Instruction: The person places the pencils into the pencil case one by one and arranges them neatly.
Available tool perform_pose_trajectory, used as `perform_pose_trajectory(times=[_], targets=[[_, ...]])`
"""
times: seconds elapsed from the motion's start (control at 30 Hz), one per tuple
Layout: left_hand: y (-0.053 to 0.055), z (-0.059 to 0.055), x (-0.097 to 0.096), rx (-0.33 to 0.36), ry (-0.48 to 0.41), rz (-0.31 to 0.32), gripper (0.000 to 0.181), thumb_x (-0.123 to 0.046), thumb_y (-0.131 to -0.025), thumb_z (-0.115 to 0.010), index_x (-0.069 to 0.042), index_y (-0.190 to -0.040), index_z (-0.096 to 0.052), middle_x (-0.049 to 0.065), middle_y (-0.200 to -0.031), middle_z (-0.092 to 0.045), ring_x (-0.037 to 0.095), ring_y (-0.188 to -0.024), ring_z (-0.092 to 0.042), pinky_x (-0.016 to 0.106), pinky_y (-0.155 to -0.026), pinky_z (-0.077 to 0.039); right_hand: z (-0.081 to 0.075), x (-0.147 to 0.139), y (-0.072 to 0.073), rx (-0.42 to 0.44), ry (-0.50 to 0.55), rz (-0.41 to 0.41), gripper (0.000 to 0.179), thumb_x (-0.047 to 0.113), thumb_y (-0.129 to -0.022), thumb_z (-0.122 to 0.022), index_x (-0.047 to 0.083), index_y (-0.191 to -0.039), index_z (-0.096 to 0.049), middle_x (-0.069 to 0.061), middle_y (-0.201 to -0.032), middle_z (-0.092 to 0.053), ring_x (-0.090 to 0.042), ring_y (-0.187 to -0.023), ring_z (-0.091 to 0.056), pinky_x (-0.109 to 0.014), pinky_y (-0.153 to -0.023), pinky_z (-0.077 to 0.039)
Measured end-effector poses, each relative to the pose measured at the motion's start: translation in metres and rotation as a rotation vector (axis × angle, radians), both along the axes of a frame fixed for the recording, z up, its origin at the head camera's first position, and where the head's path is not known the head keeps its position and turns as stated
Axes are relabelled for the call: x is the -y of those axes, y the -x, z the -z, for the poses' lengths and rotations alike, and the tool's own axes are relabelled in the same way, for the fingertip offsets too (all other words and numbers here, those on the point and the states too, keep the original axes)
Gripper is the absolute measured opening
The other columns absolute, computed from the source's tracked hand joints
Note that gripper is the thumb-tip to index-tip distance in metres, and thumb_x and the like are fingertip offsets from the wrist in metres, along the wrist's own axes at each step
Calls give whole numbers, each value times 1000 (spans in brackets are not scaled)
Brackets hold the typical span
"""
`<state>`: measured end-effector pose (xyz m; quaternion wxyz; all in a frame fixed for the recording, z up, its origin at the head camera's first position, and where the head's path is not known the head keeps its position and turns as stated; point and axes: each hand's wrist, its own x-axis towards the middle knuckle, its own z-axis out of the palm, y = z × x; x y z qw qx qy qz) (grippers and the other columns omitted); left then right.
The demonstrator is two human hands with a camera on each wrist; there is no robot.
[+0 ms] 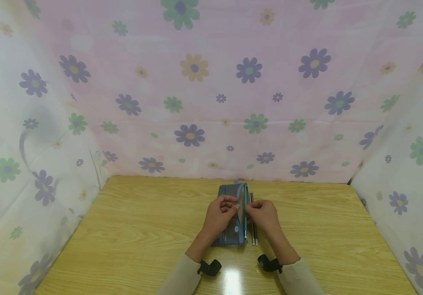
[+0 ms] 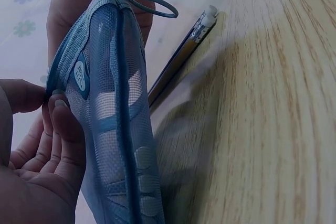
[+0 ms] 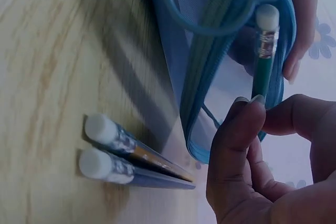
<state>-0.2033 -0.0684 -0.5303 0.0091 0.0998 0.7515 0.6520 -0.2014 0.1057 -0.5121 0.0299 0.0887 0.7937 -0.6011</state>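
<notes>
A blue mesh zipper pouch (image 1: 229,237) lies on the table with its zipper open along the right side. My left hand (image 1: 219,215) pinches the edge of the opening between thumb and finger, as the left wrist view shows. My right hand (image 1: 266,216) pinches a green pencil (image 3: 262,72) with a white eraser end. In the right wrist view that pencil lies along the pouch's open mouth; its far end is hidden behind my fingers. Two more pencils, an orange-brown pencil (image 3: 144,154) and a dark blue pencil (image 3: 157,177), lie side by side just right of the pouch.
The wood-grain table (image 1: 141,229) extends to both sides of the pouch. Flower-printed cloth (image 1: 211,106) hangs behind the table and along its sides. A ring-shaped zipper pull (image 2: 157,4) sticks out from the pouch's near end.
</notes>
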Motion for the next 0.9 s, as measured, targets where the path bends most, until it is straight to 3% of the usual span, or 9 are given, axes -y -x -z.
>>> perform_pose_trajectory(times=[0.27,0.47,0.63,0.8,0.9], targets=[[-4,-1,2,-1,-34,14,24,-10,-102,-72,1,-123,-69,19,-97,-71,39,-81,-70,37,-67,-60,0,5,-3,7,26,-12,17,5,-91,-69,-8,-99,-75,-16,-88,-73,-21,-61,-71,-37,-62,-64],[-4,-1,4,-5,-59,28,26,-14,-102,-73,-1,-124,-69,18,-98,-71,38,-82,-70,33,-67,-59,1,6,-3,19,33,-4,16,5,-92,-69,-8,-100,-75,-15,-84,-74,-22,-63,-72,-35,-61,-63],[-5,-3,1,-3,-31,9,26,-9,-103,-71,3,-126,-67,19,-98,-71,31,-78,-70,39,-68,-61,0,6,-3,14,43,-4,16,5,-93,-70,-9,-99,-75,-16,-82,-75,-24,-62,-73,-35,-60,-63],[-4,-4,-1,5,6,-8,23,0,-101,-69,7,-123,-67,24,-96,-70,39,-78,-69,52,-70,-61,-1,4,-3,-11,-4,-5,15,7,-92,-71,-6,-98,-75,-15,-81,-74,-26,-64,-73,-37,-62,-63],[-4,-3,-1,4,0,-11,23,0,-101,-69,7,-123,-67,23,-96,-70,41,-79,-69,54,-71,-61,-2,3,-4,-42,-59,-10,12,8,-92,-73,-3,-98,-74,-11,-79,-72,-25,-66,-73,-35,-61,-62]])
